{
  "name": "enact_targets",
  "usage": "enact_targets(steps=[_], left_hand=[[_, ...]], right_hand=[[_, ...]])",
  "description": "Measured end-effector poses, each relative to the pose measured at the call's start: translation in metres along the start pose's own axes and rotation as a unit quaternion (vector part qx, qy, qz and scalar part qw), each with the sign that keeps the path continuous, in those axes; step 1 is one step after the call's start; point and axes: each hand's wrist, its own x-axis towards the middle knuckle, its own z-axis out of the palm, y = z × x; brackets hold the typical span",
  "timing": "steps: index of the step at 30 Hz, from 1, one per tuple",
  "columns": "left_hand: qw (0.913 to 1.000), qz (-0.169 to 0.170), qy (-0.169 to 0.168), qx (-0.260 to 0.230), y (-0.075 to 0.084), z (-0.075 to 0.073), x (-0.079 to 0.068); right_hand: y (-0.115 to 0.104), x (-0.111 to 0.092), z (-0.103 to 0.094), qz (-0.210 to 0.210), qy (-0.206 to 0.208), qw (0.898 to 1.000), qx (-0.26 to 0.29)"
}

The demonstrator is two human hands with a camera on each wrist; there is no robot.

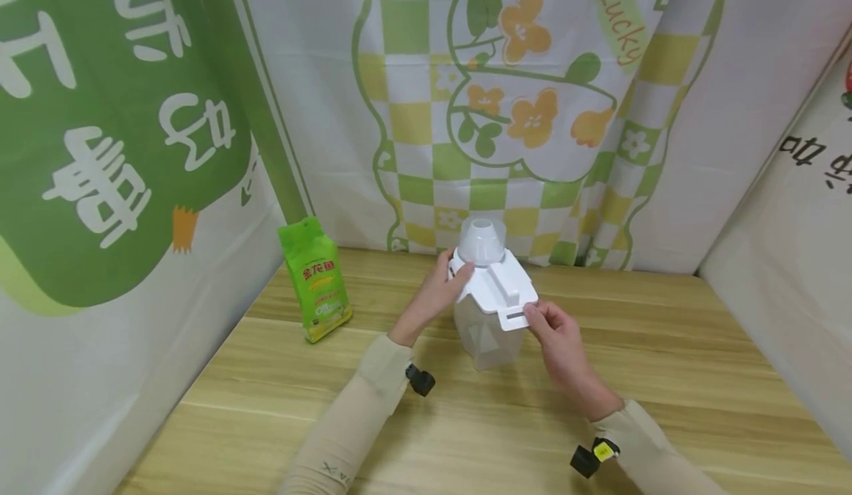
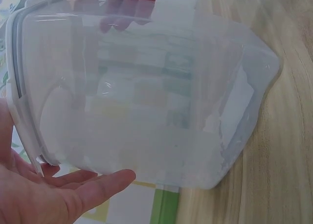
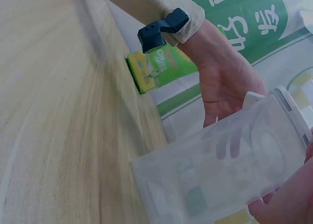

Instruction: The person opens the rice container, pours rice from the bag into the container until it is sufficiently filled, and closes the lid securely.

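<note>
A translucent plastic storage container [image 1: 489,336] stands on the table, with a white lid [image 1: 489,288] bearing a ridge and a clear cup [image 1: 482,242]. My left hand [image 1: 438,288] holds the lid's far left side, thumb on top. In the left wrist view, fingers of that hand [image 2: 49,194] lie along the container's side wall. At the lid's near right corner my right hand [image 1: 562,339] pinches a slotted white latch flap [image 1: 513,320], which sticks outward. Through the clear wall, the container looks to hold no food.
A green food bag [image 1: 316,280] stands upright to the left of the container, on the wood-grain table [image 1: 665,347]. Behind it all hangs a checked curtain [image 1: 426,110], and fabric walls close in both sides.
</note>
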Motion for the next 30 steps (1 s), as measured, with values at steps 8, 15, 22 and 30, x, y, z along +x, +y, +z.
enact_targets(steps=[8,15,22,30], left_hand=[[1.0000,-0.003,0.006,0.000,0.001,0.001,0.000],[0.9997,-0.009,0.010,0.019,0.004,0.000,-0.003],[0.9927,0.038,0.029,0.111,0.016,-0.005,-0.012],[0.9484,0.073,0.046,0.305,0.035,-0.003,-0.032]], right_hand=[[-0.006,0.002,-0.002,0.019,-0.016,1.000,0.002],[-0.012,0.004,0.001,0.039,-0.001,0.999,0.002],[-0.012,0.003,0.004,0.033,-0.004,0.999,-0.003],[-0.009,0.000,0.005,0.022,-0.004,1.000,-0.004]])
